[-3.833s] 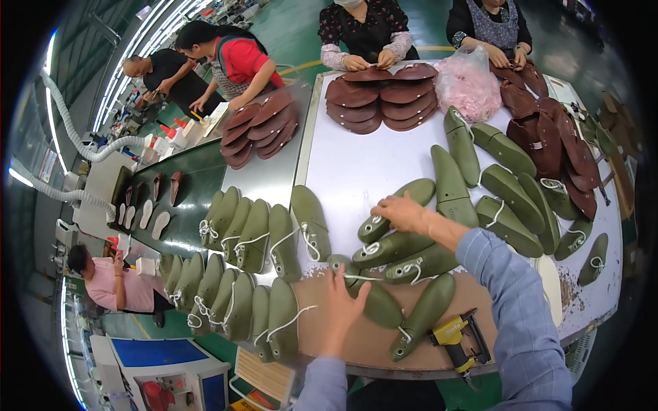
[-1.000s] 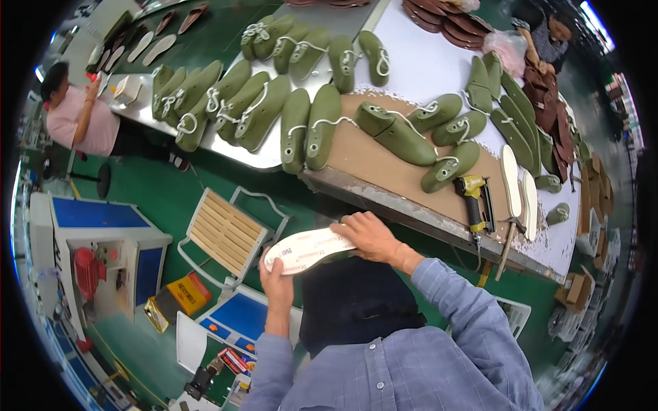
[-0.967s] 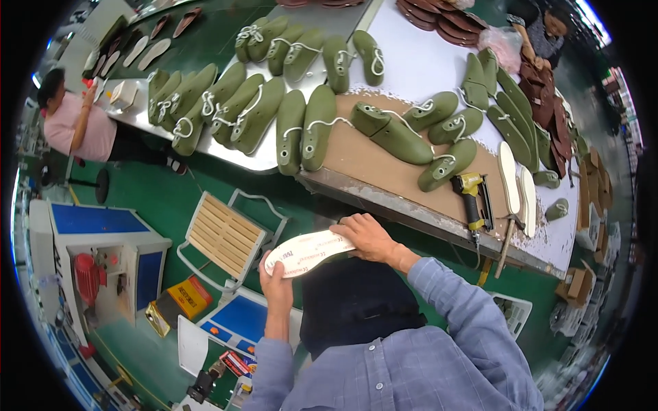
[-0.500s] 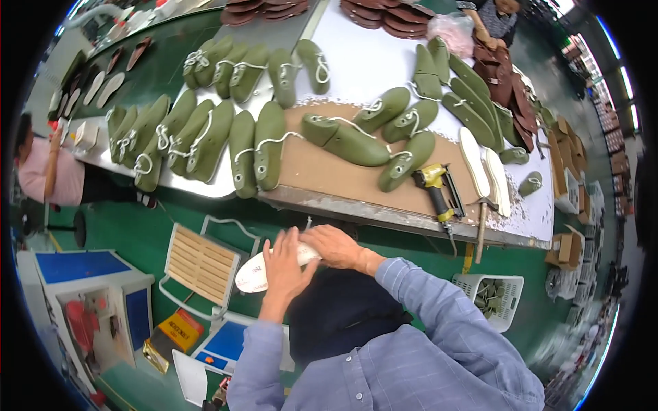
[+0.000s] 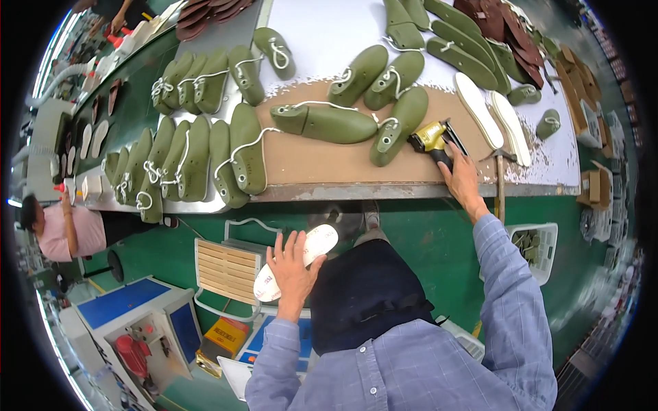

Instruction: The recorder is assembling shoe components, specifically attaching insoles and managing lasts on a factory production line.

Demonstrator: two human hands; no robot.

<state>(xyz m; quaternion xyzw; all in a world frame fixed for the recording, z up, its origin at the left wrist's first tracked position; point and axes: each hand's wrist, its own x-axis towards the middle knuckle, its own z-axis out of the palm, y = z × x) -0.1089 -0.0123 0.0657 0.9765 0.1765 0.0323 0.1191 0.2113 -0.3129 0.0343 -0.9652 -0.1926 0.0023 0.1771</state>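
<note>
My left hand (image 5: 291, 271) holds a white insole (image 5: 321, 241) above my lap, fingers across its face and thumb at its edge. Whatever lies beneath the insole is hidden. At the table's front edge my right hand (image 5: 463, 179) has its fingers round the black handle of a yellow and black pneumatic staple gun (image 5: 432, 137), which lies on the brown board (image 5: 301, 164). Just left of the gun stands a green shoe last (image 5: 401, 127) with a white cord. A hammer (image 5: 500, 181) with a wooden handle hangs over the edge, right of that hand.
Several green lasts (image 5: 195, 157) stand in rows on the left. Two white insoles (image 5: 478, 109) lie beyond the hammer, near brown shoe pieces (image 5: 517, 41). Below the table are a slatted chair (image 5: 226, 270) and a white crate (image 5: 541, 250). A person in pink (image 5: 72, 229) is at far left.
My right hand has left the insole and reached forward to the staple gun on the table. My left hand keeps the insole, now tilted more upright. The view has shifted.
</note>
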